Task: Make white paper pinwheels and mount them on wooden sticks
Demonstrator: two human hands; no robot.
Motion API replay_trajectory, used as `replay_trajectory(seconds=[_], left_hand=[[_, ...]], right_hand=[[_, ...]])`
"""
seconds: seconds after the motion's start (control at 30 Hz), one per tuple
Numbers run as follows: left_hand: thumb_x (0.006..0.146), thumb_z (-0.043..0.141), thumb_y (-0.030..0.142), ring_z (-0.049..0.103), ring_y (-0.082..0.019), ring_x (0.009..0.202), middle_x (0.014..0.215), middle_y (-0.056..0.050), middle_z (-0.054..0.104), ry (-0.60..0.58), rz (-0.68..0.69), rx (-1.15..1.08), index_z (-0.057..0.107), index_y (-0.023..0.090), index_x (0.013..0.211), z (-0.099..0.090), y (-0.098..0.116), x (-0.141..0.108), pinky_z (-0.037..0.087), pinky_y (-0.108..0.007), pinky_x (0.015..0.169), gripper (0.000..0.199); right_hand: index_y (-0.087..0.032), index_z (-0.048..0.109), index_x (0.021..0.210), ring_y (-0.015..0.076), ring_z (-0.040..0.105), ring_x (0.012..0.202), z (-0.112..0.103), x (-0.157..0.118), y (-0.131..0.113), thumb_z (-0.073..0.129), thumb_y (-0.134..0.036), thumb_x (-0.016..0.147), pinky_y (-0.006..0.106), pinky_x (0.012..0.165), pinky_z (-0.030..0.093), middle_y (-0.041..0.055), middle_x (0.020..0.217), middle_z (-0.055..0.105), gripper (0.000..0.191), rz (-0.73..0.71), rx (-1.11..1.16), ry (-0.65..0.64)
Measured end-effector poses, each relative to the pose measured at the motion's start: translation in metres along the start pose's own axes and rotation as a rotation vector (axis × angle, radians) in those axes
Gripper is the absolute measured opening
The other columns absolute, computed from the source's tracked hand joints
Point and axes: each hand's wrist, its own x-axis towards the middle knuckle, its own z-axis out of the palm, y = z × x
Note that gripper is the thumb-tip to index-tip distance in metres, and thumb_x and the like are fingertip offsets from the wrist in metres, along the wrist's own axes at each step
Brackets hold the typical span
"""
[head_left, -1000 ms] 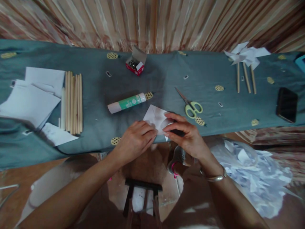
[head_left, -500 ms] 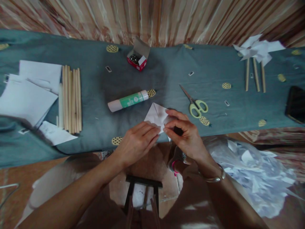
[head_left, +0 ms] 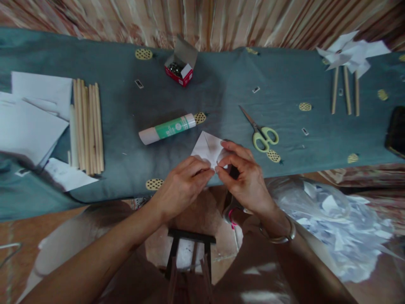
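A small square of white paper (head_left: 205,145) with crease lines lies at the table's near edge, between my hands. My left hand (head_left: 186,181) grips its near left side, fingers bent and pressed together. From the right, my right hand (head_left: 245,173) pinches the near corner between thumb and forefinger, while another finger rests on the sheet farther up. The fingertips partly cover the paper. Just beyond it lies a green and white glue stick (head_left: 172,128), capped. Scissors (head_left: 261,131) with pale green handles rest to the right, blades closed.
A red box (head_left: 179,74) of small shiny pieces stands open at the back. Wooden sticks (head_left: 87,126) and white paper sheets (head_left: 34,122) lie left. Paper pinwheels (head_left: 351,52) lie far right, near a dark phone (head_left: 395,131). A plastic bag (head_left: 335,228) of paper scraps sits below right.
My view has shifted slightly. My right thumb and forefinger have come closer together at the paper's near corner, and my left hand keeps its hold.
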Motion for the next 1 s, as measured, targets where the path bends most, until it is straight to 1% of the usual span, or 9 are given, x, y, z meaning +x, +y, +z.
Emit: replay_trajectory(seconds=[0.1,0.2,0.4,0.6,0.73,0.87,1.0], left_hand=[[0.094,0.051,0.013,0.060,-0.018,0.093,0.095,-0.008,0.066,-0.021,-0.028,-0.022,0.064,0.015,0.102,-0.0006,0.0001,0.0002,0.056,-0.033,0.080,0.016],[0.094,0.051,0.013,0.059,-0.018,0.093,0.095,-0.008,0.065,-0.027,-0.038,-0.030,0.064,0.014,0.102,-0.0006,0.0002,0.0000,0.055,-0.033,0.081,0.016],[0.093,0.052,0.012,0.060,-0.017,0.093,0.095,-0.007,0.065,-0.009,-0.017,-0.011,0.064,0.014,0.103,0.0012,-0.0008,-0.0011,0.055,-0.032,0.081,0.016],[0.094,0.051,0.011,0.059,-0.017,0.092,0.096,-0.008,0.066,0.014,0.005,-0.011,0.064,0.014,0.103,0.0018,-0.0020,-0.0009,0.056,-0.032,0.080,0.016],[0.094,0.051,0.012,0.060,-0.017,0.091,0.096,-0.007,0.067,0.009,-0.003,-0.018,0.064,0.014,0.104,0.0017,-0.0022,0.0001,0.056,-0.033,0.079,0.016],[0.094,0.051,0.012,0.060,-0.017,0.091,0.096,-0.007,0.066,-0.006,-0.006,-0.023,0.064,0.015,0.104,0.0009,-0.0021,0.0007,0.056,-0.032,0.079,0.017],[0.094,0.051,0.012,0.059,-0.017,0.092,0.097,-0.007,0.066,-0.022,-0.016,-0.013,0.064,0.015,0.105,-0.0003,-0.0018,0.0011,0.055,-0.032,0.080,0.017]], right_hand=[[-0.022,0.065,0.079,0.0271,0.056,0.119,0.0006,-0.0005,-0.0001,0.062,-0.017,0.082,0.050,0.102,0.044,0.0098,0.128,0.062,0.006,0.004,0.004,0.000],[-0.022,0.065,0.080,0.0274,0.056,0.120,0.0010,-0.0007,0.0005,0.063,-0.017,0.082,0.050,0.103,0.043,0.0103,0.128,0.062,0.005,0.000,0.008,0.002],[-0.022,0.064,0.080,0.0268,0.056,0.119,0.0020,-0.0011,0.0019,0.064,-0.018,0.081,0.049,0.103,0.044,0.0105,0.128,0.062,0.004,-0.006,0.006,0.014],[-0.022,0.065,0.080,0.0279,0.055,0.121,0.0021,-0.0015,0.0025,0.063,-0.018,0.082,0.050,0.103,0.043,0.0101,0.130,0.061,0.005,-0.006,0.012,0.013],[-0.022,0.064,0.082,0.0280,0.054,0.123,0.0020,-0.0020,0.0021,0.062,-0.018,0.083,0.050,0.104,0.043,0.0104,0.130,0.061,0.004,-0.008,0.016,0.015],[-0.022,0.066,0.091,0.0280,0.053,0.123,0.0025,-0.0036,0.0013,0.059,-0.020,0.086,0.050,0.105,0.043,0.0104,0.132,0.059,0.008,-0.035,0.004,0.014],[-0.026,0.066,0.102,0.0274,0.050,0.126,0.0036,-0.0058,0.0012,0.055,-0.022,0.090,0.049,0.106,0.043,0.0054,0.136,0.056,0.017,-0.092,-0.029,0.041]])
